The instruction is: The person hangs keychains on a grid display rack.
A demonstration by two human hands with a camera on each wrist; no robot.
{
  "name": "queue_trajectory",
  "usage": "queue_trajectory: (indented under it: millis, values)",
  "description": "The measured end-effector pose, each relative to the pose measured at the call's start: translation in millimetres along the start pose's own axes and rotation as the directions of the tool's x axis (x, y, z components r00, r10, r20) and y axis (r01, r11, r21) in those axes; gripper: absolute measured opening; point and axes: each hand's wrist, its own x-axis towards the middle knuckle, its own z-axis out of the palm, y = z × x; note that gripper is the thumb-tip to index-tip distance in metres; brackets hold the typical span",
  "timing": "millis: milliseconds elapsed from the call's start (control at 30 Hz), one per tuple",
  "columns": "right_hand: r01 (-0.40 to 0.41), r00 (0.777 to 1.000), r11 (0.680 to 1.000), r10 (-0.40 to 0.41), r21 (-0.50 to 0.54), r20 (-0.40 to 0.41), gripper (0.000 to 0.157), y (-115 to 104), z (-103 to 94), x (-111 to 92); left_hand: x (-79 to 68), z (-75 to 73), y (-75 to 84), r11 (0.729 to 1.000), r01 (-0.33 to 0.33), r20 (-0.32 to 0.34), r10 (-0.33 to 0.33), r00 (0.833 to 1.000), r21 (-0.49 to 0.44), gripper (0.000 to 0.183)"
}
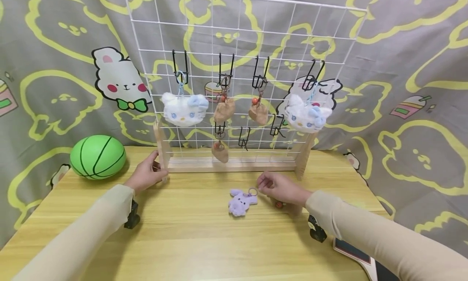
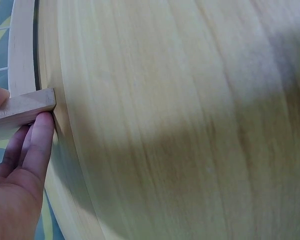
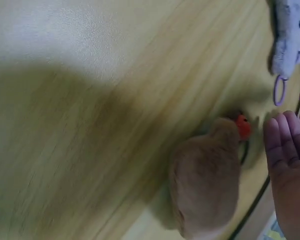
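My left hand [image 1: 146,174] grips the left wooden upright [image 1: 161,147] of a white wire display rack, thumb on one side and fingers on the other. In the left wrist view, the fingertips lie against the end of this wooden piece [image 2: 25,109]. My right hand [image 1: 281,188] is over the table beside a lilac plush bunny keychain [image 1: 239,203], its fingertips close to the purple ring [image 1: 252,192]. Those fingers [image 3: 285,137] are fairly straight and hold nothing. A brown plush keychain [image 3: 205,180] with a red bead lies below this hand, mostly hidden by it in the head view.
White cat-face plush keychains [image 1: 184,110] and brown plush pendants [image 1: 224,110] hang from black hooks on the wire grid [image 1: 241,37]. A green ball [image 1: 97,157] sits on the left of the wooden table [image 1: 175,240]. A white-framed dark object [image 1: 352,250] lies near the right forearm.
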Motion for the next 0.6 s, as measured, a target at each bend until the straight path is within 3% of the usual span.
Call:
queue_trajectory:
  millis: [600]
  values:
    - [0.036,0.996,0.993,-0.027,-0.109,0.087,0.023,7.2,15.3,23.3,2.2,-0.6,-4.6,1.0,0.007,-0.003,-0.007,1.0,-0.001,0.076]
